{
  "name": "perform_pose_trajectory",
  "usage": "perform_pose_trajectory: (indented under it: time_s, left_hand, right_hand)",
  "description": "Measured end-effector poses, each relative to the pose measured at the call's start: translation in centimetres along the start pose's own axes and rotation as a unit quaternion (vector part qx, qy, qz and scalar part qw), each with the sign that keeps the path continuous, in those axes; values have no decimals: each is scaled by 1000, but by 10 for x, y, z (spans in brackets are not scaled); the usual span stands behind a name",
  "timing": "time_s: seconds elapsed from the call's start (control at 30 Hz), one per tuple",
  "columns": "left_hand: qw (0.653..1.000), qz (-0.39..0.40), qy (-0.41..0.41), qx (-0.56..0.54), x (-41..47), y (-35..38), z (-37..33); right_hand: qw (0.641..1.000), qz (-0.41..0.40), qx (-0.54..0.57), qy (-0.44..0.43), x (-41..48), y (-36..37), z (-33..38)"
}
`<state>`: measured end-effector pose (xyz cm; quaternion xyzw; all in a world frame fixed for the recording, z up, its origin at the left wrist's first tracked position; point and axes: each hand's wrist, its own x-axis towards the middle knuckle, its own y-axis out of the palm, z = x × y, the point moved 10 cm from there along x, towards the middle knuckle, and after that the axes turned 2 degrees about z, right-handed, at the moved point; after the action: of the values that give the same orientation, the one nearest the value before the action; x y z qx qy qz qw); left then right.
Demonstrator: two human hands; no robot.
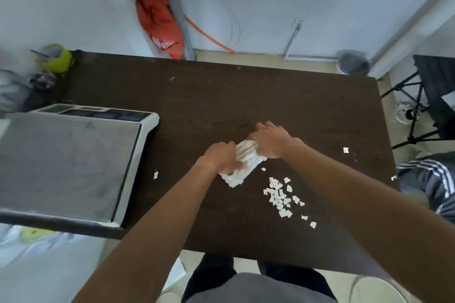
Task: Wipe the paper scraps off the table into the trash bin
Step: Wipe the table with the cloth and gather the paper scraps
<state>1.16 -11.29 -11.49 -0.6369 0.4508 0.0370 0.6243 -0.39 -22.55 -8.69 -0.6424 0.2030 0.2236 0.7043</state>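
A white cloth (pixel 242 165) lies bunched near the middle of the dark brown table (pixel 221 96). My left hand (pixel 221 155) grips its left side and my right hand (pixel 269 139) grips its upper right end. A pile of several white paper scraps (pixel 279 197) sits just right of and below the cloth. Single scraps lie apart: one (pixel 346 150) near the right edge, one (pixel 155 174) beside the scale, one (pixel 393 177) at the table's right rim. A grey round trash bin (pixel 354 63) stands on the floor beyond the table's far right corner.
A large white weighing scale (pixel 69 162) with a grey platform fills the table's left part. A person in striped dark trousers (pixel 428 179) sits at the right edge. A black folding stand (pixel 423 106) is at the right. An orange cloth (pixel 157 12) hangs on the back wall.
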Motion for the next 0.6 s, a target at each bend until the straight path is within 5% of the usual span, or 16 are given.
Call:
perform_pose_trajectory:
  time_s: [0.23,0.6]
  left_hand:
    - [992,119,25,-25,-10,41,-38]
    - [989,129,72,4,0,55,-109]
  right_hand:
    - [998,-6,0,-64,-27,22,-1]
    - [993,-21,108,37,-85,64,-75]
